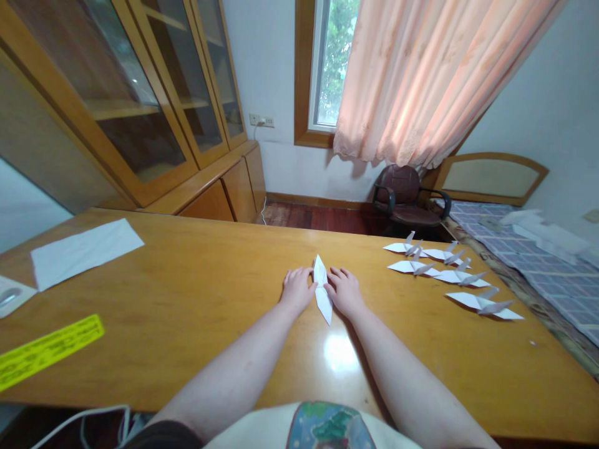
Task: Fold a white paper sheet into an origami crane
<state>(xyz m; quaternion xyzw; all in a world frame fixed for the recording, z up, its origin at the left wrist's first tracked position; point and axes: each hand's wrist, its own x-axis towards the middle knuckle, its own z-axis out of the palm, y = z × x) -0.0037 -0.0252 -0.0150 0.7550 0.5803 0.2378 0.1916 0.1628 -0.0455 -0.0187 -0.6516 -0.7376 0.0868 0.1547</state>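
A white folded paper [321,290], long and narrow with pointed ends, lies on the wooden table in front of me. My left hand [298,288] grips its left edge near the middle, thumb and fingertips against the paper. On the opposite edge, my right hand [345,292] holds it with thumb and fingers in the same way. The pointed far and near ends show clear of both hands. Several finished white paper cranes [486,304] stand in a group to the right of my right hand.
At the left of the table [196,337] lie a white paper sheet [88,249] and a yellow strip with writing [51,352]. A glass-door cabinet [187,143] rises behind on the left. Beyond the table are a brown armchair [405,193] and a bed [528,243].
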